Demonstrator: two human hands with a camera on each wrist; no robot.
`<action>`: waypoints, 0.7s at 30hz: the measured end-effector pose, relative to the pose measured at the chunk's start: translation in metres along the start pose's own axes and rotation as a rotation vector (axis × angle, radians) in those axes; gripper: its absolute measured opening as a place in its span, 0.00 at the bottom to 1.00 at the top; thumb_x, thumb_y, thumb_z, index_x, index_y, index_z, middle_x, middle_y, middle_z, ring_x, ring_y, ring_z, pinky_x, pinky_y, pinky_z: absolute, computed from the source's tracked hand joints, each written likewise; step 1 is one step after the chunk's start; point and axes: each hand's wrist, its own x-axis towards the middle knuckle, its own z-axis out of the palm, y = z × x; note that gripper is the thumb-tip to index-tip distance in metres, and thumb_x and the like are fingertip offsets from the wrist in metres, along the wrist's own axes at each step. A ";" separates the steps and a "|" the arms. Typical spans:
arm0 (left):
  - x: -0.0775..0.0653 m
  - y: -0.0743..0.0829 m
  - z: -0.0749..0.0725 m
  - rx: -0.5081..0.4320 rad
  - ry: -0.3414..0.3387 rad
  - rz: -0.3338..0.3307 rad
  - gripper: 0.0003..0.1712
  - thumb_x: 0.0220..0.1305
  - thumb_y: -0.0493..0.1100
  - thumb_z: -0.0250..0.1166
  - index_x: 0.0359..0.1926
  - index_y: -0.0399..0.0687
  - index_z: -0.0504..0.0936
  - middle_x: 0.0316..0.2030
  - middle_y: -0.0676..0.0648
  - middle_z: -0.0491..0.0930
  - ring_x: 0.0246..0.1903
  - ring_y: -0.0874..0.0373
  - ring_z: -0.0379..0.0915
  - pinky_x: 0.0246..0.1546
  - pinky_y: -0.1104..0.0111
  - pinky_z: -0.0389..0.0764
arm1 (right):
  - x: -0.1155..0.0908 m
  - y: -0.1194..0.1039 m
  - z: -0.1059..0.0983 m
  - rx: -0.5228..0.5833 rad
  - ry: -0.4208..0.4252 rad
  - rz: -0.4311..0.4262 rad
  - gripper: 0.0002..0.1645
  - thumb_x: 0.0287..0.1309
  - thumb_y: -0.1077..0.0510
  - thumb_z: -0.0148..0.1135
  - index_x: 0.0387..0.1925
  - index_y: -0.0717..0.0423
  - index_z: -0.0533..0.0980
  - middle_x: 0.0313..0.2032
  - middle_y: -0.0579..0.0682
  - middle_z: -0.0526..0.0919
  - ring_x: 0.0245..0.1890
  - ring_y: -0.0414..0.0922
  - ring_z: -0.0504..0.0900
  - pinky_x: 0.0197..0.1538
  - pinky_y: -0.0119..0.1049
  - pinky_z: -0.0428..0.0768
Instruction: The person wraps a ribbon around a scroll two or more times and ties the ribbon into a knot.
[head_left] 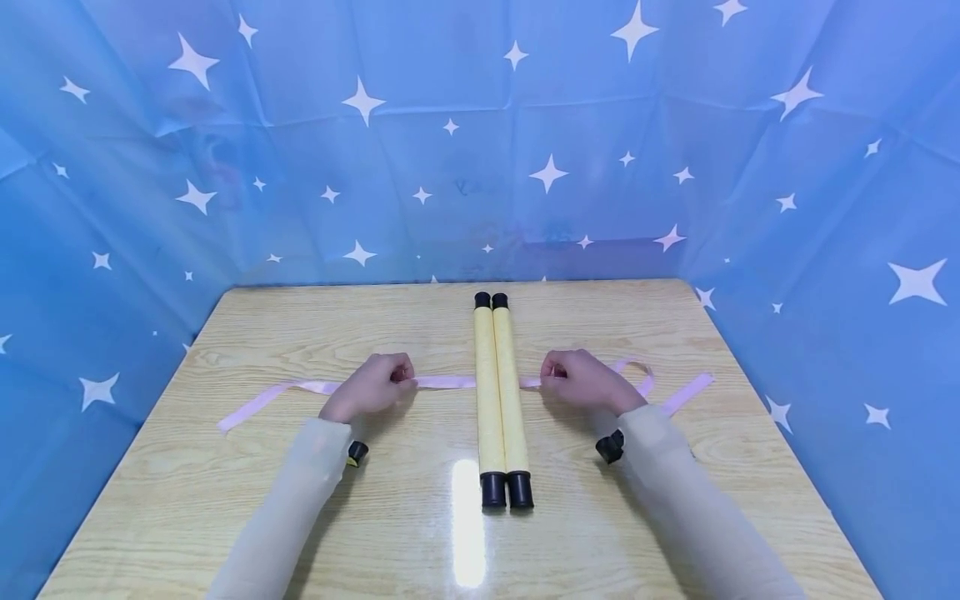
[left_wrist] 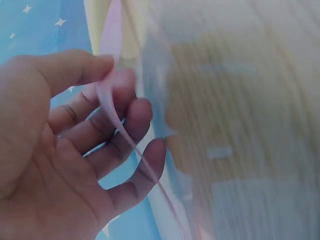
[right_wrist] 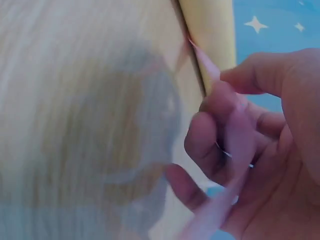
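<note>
Two yellow sticks with black end caps, a left stick (head_left: 488,392) and a right stick (head_left: 511,392), lie side by side, pointing away from me. A pale pink ribbon (head_left: 448,382) runs crosswise beneath both and shows on either side. My left hand (head_left: 372,386) pinches the ribbon left of the sticks between thumb and forefinger; the other fingers curve loosely in the left wrist view. To the right of the sticks, my right hand (head_left: 587,380) pinches the same ribbon with thumb and index finger. Beyond each hand a ribbon tail trails outward, the right one looping near the wrist.
The wood-grain table (head_left: 405,533) carries a bright light reflection in front of the sticks. A blue curtain (head_left: 465,150) with white stars stands behind the table and along both sides. Small black devices sit at the left wrist (head_left: 357,453) and right wrist (head_left: 611,447).
</note>
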 end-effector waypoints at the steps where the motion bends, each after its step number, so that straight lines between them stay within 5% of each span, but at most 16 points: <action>1: -0.002 -0.002 -0.002 -0.010 0.002 -0.003 0.05 0.68 0.42 0.63 0.33 0.47 0.78 0.26 0.51 0.75 0.24 0.58 0.67 0.26 0.67 0.70 | -0.001 0.002 -0.003 0.001 -0.006 -0.003 0.07 0.64 0.59 0.55 0.34 0.52 0.79 0.24 0.44 0.77 0.21 0.40 0.69 0.30 0.36 0.72; 11: -0.030 -0.028 -0.041 -0.103 0.071 -0.095 0.15 0.70 0.50 0.61 0.33 0.43 0.82 0.19 0.51 0.62 0.19 0.56 0.57 0.24 0.65 0.64 | -0.035 0.036 -0.047 0.036 -0.001 0.076 0.18 0.70 0.52 0.57 0.25 0.57 0.77 0.17 0.44 0.66 0.16 0.40 0.61 0.28 0.37 0.67; 21: -0.061 -0.053 -0.072 -0.100 0.185 -0.202 0.23 0.68 0.59 0.61 0.37 0.41 0.82 0.20 0.49 0.65 0.21 0.53 0.60 0.27 0.63 0.65 | -0.074 0.073 -0.096 -0.006 0.111 0.158 0.23 0.67 0.41 0.59 0.23 0.52 0.75 0.16 0.43 0.62 0.17 0.39 0.61 0.32 0.37 0.66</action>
